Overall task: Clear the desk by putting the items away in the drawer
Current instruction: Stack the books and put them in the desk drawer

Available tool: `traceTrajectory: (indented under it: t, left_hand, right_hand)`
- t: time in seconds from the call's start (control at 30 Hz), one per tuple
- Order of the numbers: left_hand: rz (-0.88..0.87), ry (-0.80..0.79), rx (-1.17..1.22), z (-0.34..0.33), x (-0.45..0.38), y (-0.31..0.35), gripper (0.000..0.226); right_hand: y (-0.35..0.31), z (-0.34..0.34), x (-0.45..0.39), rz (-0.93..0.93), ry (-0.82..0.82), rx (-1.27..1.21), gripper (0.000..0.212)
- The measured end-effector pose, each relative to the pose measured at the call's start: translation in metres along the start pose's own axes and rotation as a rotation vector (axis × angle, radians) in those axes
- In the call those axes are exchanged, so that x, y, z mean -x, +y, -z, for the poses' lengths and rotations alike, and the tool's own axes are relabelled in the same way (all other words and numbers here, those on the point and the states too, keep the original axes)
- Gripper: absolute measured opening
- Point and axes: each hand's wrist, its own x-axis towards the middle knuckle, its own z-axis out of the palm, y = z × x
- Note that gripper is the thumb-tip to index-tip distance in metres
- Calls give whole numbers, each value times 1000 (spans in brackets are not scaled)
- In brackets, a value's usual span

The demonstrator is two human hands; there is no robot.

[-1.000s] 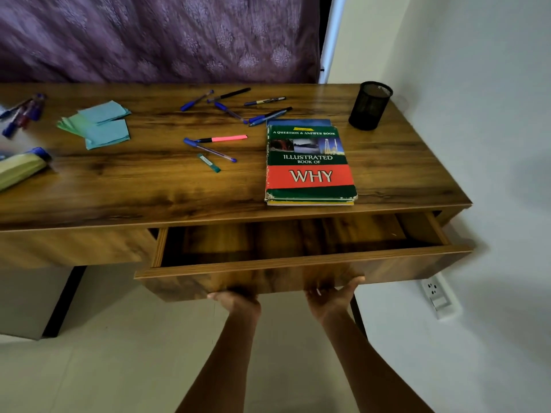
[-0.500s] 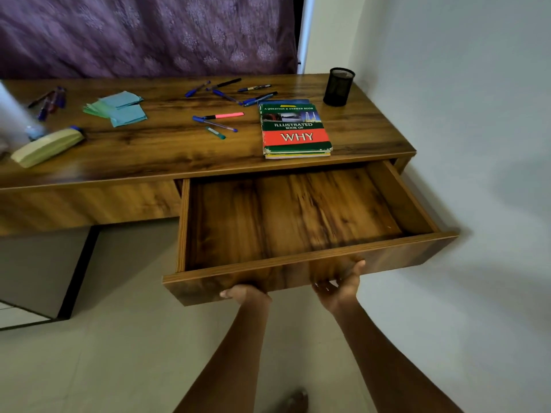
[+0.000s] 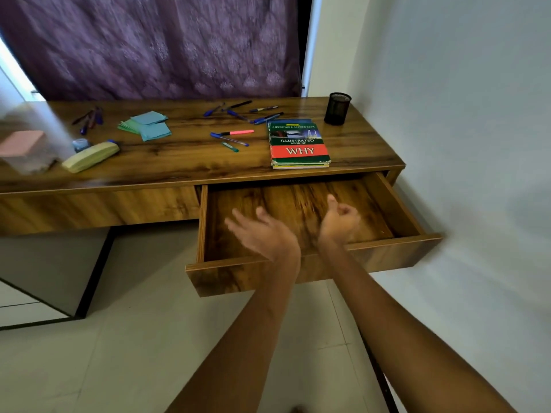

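Observation:
The wooden drawer stands pulled far out under the desk, with nothing inside it. Above its front half hover both hands, holding nothing: my left hand with fingers spread, blurred by motion, and my right hand with fingers loosely curled. On the desk lie a green and red book near the front edge, several pens behind it, a pink highlighter, blue and green paper notes, a yellow pencil case, more pens at the far left and a black mesh pen cup.
A pink pad lies on a clear box at the desk's left end. A purple curtain hangs behind the desk. A white wall runs close along the drawer's right side. Below lies pale tiled floor.
The drawer went from slightly open to pulled far out. Both hands let go of its front underside and rose above the drawer. The view pulled back and left.

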Motion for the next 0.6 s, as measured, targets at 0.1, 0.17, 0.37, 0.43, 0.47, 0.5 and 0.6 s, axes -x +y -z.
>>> traceTrajectory:
  t: [0.1, 0.17, 0.37, 0.43, 0.47, 0.5, 0.6]
  left_hand:
    - [-186, -206, -28, -35, -19, 23, 49]
    - [-215, -388, -86, -64, -44, 37, 47]
    - [-277, -551, -366, -165, -134, 53, 41]
    - [-255, -554, -448, -193, -156, 59, 42]
    - [-230, -553, -476, -202, -164, 62, 44]
    - [-189, -554, -497, -212, -172, 65, 46]
    - [-24, -554, -564, -235, -188, 70, 50]
  right_hand:
    - [-31, -23, -21, 28, -186, -89, 34]
    - [-49, -41, -42, 71, -253, -43, 37]
    - [-79, -108, -132, 119, -366, 252, 31]
    - [-82, -127, -162, 120, -352, 354, 27]
    - [-82, -135, -174, 117, -348, 392, 26]
    - [-80, -143, -188, 115, -349, 428, 25]
    - [-76, -164, -218, 84, -384, 478, 23]
